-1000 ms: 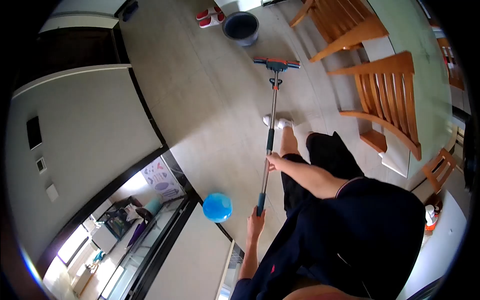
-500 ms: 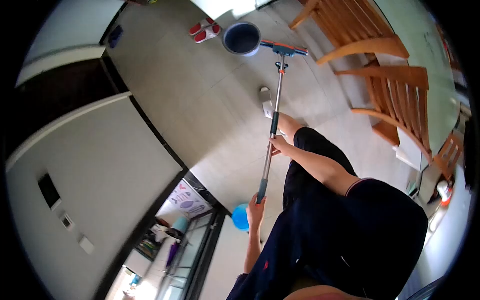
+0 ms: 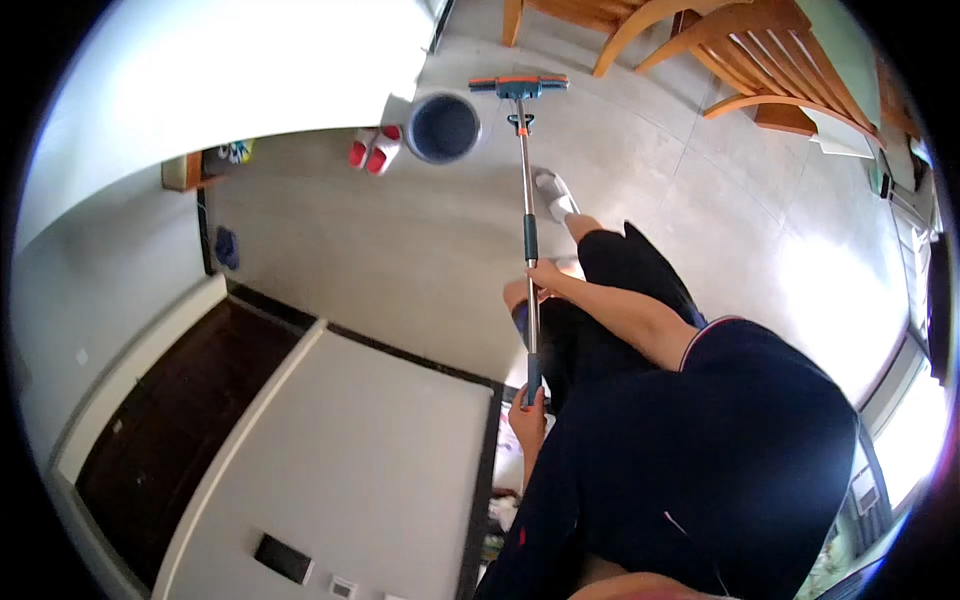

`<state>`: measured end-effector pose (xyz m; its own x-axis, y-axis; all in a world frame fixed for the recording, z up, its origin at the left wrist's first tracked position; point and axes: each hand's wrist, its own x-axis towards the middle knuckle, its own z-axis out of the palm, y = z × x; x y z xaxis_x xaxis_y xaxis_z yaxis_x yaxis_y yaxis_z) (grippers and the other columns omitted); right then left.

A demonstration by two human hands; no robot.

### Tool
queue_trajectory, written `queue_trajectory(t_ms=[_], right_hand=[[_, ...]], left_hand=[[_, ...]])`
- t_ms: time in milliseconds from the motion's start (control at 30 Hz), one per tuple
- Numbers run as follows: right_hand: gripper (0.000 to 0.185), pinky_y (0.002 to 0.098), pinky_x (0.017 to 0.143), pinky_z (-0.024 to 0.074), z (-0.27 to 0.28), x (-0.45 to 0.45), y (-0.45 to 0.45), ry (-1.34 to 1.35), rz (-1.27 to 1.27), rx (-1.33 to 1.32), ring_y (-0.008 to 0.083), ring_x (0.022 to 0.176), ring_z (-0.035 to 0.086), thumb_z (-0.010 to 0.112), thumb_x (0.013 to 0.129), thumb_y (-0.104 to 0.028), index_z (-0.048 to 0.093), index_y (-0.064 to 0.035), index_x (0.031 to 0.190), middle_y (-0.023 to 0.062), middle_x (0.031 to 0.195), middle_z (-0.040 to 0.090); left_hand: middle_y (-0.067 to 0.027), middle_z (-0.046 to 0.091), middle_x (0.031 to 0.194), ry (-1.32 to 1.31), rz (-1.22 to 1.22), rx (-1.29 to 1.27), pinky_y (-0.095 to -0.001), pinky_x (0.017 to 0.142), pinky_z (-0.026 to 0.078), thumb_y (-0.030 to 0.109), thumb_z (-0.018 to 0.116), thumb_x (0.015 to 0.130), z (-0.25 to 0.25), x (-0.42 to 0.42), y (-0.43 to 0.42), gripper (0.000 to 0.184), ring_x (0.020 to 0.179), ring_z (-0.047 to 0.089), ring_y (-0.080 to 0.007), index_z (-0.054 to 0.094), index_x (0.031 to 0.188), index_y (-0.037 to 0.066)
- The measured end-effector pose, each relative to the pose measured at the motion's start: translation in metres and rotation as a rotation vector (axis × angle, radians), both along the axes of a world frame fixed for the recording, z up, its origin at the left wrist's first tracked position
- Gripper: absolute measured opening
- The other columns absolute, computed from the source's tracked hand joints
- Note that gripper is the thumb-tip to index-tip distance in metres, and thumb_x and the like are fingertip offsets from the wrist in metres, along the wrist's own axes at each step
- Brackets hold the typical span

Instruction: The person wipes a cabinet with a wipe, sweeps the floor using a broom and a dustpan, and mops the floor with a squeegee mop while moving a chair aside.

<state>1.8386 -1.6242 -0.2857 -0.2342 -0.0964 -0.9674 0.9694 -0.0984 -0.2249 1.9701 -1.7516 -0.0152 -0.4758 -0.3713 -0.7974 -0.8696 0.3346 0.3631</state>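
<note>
A long-handled mop (image 3: 529, 175) runs up and down the middle of the view. Its wide head (image 3: 519, 88), teal with orange edges, is near the floor by the bucket, though contact is hard to judge. My left hand (image 3: 527, 410) is closed round the dark grip at the handle's lower end. Higher up, my right hand (image 3: 541, 279) wraps the metal pole just below the middle grip. Left of the mop head stands a round grey bucket (image 3: 443, 128) with a dark inside.
Red and white slippers (image 3: 375, 150) lie beside the bucket. Wooden chairs (image 3: 770, 50) stand at the upper right. A white surface (image 3: 250, 80) fills the upper left, and a grey wall (image 3: 350, 450) with a dark doorway (image 3: 190, 420) is at the lower left.
The view has swung, so the chairs sit higher and the blue ball-like object has left the frame. The mop head now appears farther right of the bucket. Both hands keep their hold.
</note>
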Motion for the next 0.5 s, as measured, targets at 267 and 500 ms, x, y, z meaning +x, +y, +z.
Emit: queue_trajectory(t_ms=[267,500], right_hand=[[0.031,0.0404,0.044,0.0546,-0.009,-0.085,0.016,0.081,-0.495,0.081,0.0249,0.053,0.059,0.047,0.091,-0.029,0.049,0.0023,0.095,0.0132,0.073,0.056],[0.038,0.0406,0.038,0.0507,-0.030,0.021,-0.096,0.016,-0.434,0.002,0.0230,0.052,0.057,0.047,0.091,-0.036,0.051,0.0007,0.080,0.0093,0.058,0.051]], left_hand=[[-0.0067,0.047,0.066,0.182,-0.549,0.109,-0.0280,0.051,0.036,0.029,0.057,0.089,-0.093,-0.044,-0.034,0.036,0.056,0.046,-0.0163,0.056,0.116,0.006],[-0.0215,0.060,0.105,0.010,-0.664,0.168,-0.0363,0.083,0.045,0.030,0.053,0.091,-0.067,0.001,-0.136,0.044,0.095,0.059,-0.0312,0.047,0.126,0.004]])
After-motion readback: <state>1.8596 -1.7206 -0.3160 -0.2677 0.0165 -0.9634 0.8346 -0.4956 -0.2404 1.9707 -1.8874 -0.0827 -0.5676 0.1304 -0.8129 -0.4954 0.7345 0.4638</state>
